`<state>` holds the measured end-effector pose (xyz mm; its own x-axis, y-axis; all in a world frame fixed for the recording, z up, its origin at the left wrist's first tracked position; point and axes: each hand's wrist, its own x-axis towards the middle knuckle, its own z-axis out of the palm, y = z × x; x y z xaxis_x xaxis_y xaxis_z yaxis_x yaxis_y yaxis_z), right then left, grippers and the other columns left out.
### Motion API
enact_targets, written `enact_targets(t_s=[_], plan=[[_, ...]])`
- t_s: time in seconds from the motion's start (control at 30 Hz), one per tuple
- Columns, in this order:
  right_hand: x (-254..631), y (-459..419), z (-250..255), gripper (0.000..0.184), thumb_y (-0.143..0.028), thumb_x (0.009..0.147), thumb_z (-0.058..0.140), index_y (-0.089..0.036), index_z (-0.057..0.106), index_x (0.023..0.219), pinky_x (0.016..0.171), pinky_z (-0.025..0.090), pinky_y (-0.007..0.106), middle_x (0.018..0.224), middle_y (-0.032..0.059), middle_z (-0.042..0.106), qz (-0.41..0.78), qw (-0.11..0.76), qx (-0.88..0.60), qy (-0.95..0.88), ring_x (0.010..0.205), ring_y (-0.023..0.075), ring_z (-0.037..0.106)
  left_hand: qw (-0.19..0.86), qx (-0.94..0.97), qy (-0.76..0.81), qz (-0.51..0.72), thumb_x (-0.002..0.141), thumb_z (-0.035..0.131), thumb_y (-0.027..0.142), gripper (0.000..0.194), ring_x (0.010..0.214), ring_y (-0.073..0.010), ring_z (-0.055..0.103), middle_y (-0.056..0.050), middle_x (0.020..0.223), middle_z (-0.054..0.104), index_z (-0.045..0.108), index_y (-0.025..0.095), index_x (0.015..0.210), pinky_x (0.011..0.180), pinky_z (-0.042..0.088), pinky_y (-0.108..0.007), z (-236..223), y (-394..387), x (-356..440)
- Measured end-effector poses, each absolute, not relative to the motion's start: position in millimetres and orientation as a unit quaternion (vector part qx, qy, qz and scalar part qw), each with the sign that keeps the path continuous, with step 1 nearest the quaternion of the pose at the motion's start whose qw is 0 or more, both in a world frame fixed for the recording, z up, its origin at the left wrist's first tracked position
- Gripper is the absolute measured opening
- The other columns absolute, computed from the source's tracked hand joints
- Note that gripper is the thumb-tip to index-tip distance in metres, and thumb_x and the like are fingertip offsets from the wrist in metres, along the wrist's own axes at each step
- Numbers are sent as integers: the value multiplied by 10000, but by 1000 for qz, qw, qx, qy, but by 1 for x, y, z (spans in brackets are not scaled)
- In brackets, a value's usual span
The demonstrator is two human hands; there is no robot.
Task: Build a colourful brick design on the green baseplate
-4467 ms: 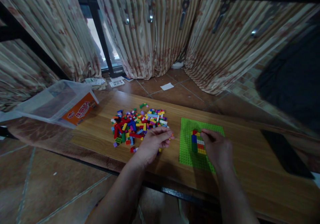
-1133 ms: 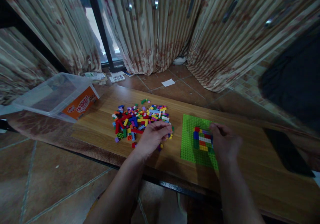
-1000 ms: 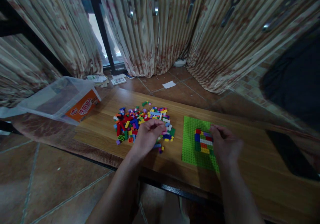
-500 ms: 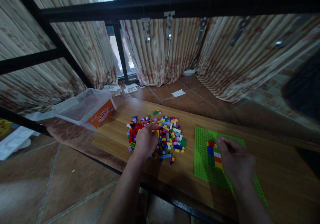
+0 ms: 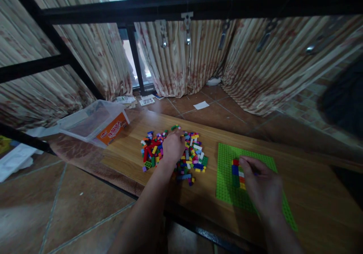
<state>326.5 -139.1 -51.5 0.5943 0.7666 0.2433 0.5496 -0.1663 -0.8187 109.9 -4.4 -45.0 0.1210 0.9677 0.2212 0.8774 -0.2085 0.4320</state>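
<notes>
My left hand (image 5: 173, 146) reaches over a pile of small toy building bricks (image 5: 195, 152) in mixed colours; its fingers point away and down, with the tips mostly hidden. My right hand (image 5: 262, 184) hovers over a green studded baseplate (image 5: 227, 188), thumb and index finger pinched together. Whatever the pinch holds is hidden. Right beside these fingertips is a small patch of bricks (image 5: 235, 171) on the baseplate, showing red, blue, green, white, orange and yellow. Part of that patch lies behind my right hand.
A clear plastic box (image 5: 93, 121) with an orange label stands left of the pile on the wooden tabletop (image 5: 124, 159). Dark metal bars (image 5: 170, 10) with hanging hooks cross above. Beyond are striped curtains (image 5: 181, 57) and paper (image 5: 201, 105) on the tiled floor.
My left hand has moved right and farther across the brick pile, uncovering bricks on its left. My right hand stays pinched at the brick patch. The view has shifted slightly.
</notes>
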Motion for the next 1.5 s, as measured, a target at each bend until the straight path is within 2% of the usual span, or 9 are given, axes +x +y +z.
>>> enact_targets(t_s=[0.2,0.4,0.5,0.6,0.77,0.93,1.03,1.17,1.5], plan=[[324,-141,-48,305,-472,834,589,-213,736,899,841,524,401,951,70,750,120,482,-747,-441,911,250,689,253,680,606,326,835,540,207,221,801,-195,655,-47,843,728,738,173,927,725,461,-266,-48,2,93],[319,-139,-48,302,-473,842,584,-217,737,891,809,524,379,937,68,747,122,488,-737,-451,891,240,688,473,556,513,450,740,661,331,214,549,-89,488,36,605,588,708,135,812,542,364,-197,-38,-7,81],[313,-138,-49,290,-465,848,583,-220,735,877,791,521,366,927,63,747,129,491,-726,-464,877,231,687,562,479,495,459,658,757,388,291,522,-68,468,40,597,574,702,139,797,507,344,-186,-27,-22,86],[299,-136,-47,262,-441,853,592,-222,731,892,808,509,365,918,55,742,150,500,-696,-493,860,213,678,645,408,461,453,614,810,375,312,557,-67,532,25,642,602,689,137,775,508,375,-172,-20,-39,99],[267,-135,-41,278,-415,831,644,-214,696,1016,765,514,333,908,43,730,266,553,-627,-481,826,184,660,764,313,378,418,571,866,303,342,583,-60,585,13,689,638,693,122,806,551,452,-159,-20,-64,124],[250,-136,-39,204,-361,784,708,-222,695,931,687,508,276,797,-4,704,361,603,-567,-430,730,143,630,784,296,349,420,570,872,239,300,628,-62,613,5,716,663,687,119,774,590,481,-150,-25,-75,132],[249,-136,-42,176,-307,778,716,-232,692,936,706,514,267,803,-18,706,384,622,-540,-417,740,132,637,777,298,353,427,570,863,224,285,638,-71,622,4,711,666,678,120,759,615,496,-163,-24,-76,132],[251,-137,-45,147,-283,817,667,-238,711,950,775,534,296,885,2,737,373,620,-543,-425,815,148,668,774,311,362,417,569,850,213,274,619,-85,625,-1,679,664,657,121,741,604,496,-180,-23,-76,133],[256,-139,-43,225,-332,852,597,-243,746,996,839,558,374,1005,50,752,335,580,-586,-456,903,201,696,769,320,374,408,602,839,250,306,630,-86,627,-32,724,689,711,102,838,646,506,-206,-26,-80,137]])
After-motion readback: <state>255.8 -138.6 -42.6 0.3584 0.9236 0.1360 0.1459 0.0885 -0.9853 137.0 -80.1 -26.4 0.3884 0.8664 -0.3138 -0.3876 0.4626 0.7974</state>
